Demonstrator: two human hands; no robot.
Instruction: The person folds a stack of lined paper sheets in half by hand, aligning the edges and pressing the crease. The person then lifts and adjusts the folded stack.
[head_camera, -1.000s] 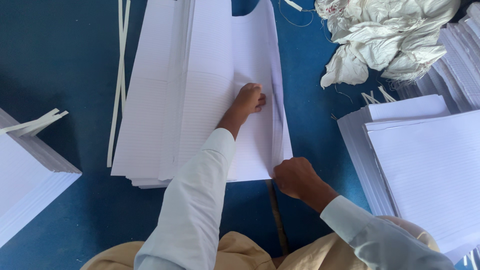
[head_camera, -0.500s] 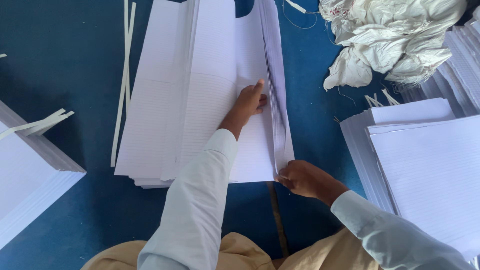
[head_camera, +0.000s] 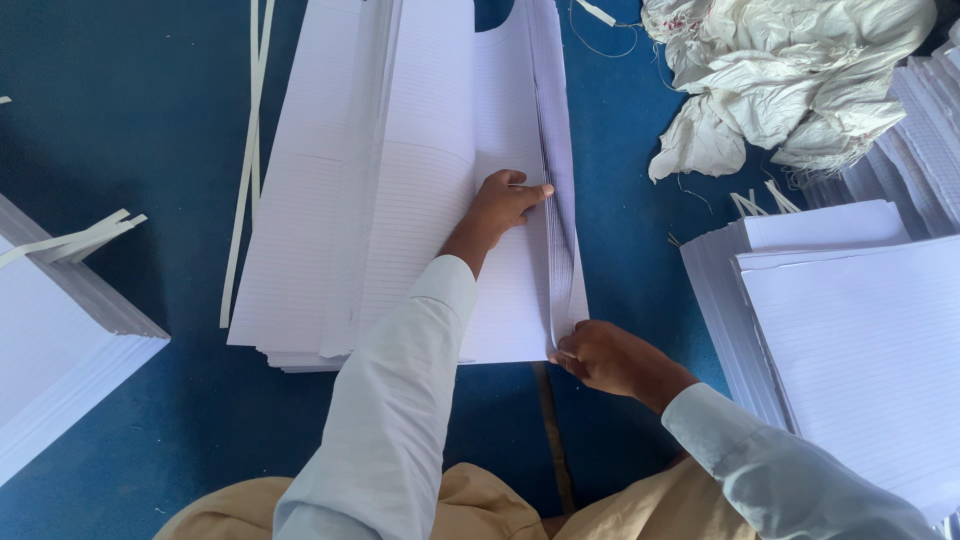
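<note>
A wide stack of white ruled paper sheets lies on a blue floor in front of me. My left hand rests flat on the top sheet near the stack's right side, fingers pointing right toward a raised bundle of sheet edges. My right hand pinches the near corner of that raised bundle at the stack's bottom right. Both arms wear pale long sleeves.
Another stack of ruled paper lies at the right, and a thick white stack at the left. Crumpled white sacking sits at the top right. Thin paper strips lie left of the middle stack on the blue floor.
My right hand has shifted slightly right along the bundle's near corner, still gripping it. The right edge of the sheets now stands more upright. My left hand stays pressed on the stack.
</note>
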